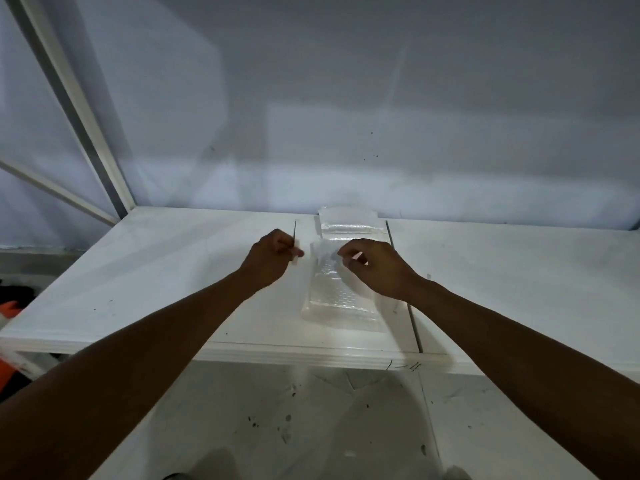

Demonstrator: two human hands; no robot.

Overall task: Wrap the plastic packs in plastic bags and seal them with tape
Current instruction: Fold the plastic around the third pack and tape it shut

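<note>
- You face a white table (138, 271) with dark seams (415, 330) across its top.
- Behind the table is a grey wall (346, 98).
- At the table's far left corner stands a white frame post (86, 126).
- Left of the table, an orange object (8, 308) is partly in view.
- Below the table's front edge is a pale floor (346, 427) with dark marks.

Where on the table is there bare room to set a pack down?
Bare tabletop left of the left hand, toward the white frame, and right of the right hand past the groove. Crowded: middle strip with near pack and far pack.
</note>
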